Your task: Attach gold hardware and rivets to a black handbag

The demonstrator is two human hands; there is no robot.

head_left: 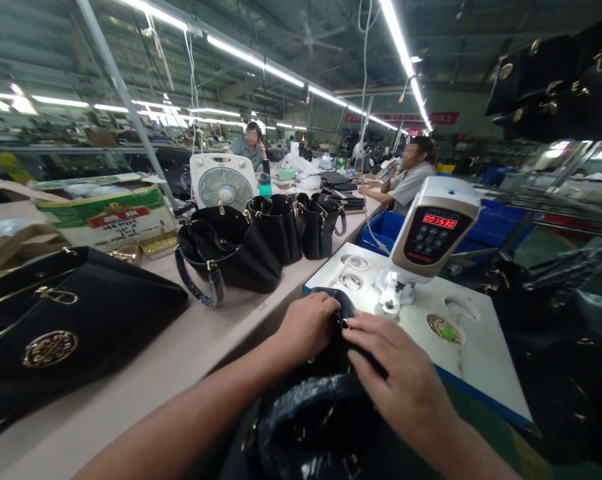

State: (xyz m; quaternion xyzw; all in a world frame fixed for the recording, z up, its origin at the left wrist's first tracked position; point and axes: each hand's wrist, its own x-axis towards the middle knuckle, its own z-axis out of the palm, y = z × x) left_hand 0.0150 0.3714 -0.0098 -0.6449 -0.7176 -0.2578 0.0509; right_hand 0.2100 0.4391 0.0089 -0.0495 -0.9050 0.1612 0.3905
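Observation:
A black handbag (331, 417) with gold fittings and plastic-wrapped handles is right in front of me, below the front edge of a white machine table (325, 273). My left hand (308, 323) is closed on the bag's upper part, by a handle end. My right hand (395, 363) has its fingertips on the same spot from the other side, around a small shiny fitting (343, 324). What lies under the fingertips is partly hidden. Just beyond my hands stands the head of a riveting machine (431, 227) with a red lit number display.
Several finished-looking black handbags (231, 250) stand on the long table (221, 333) to my left, near a box fan (224, 180). Round recesses sit in the machine table, one with small gold parts (443, 329). A blue bin (385, 228) is behind it. Two people sit farther off.

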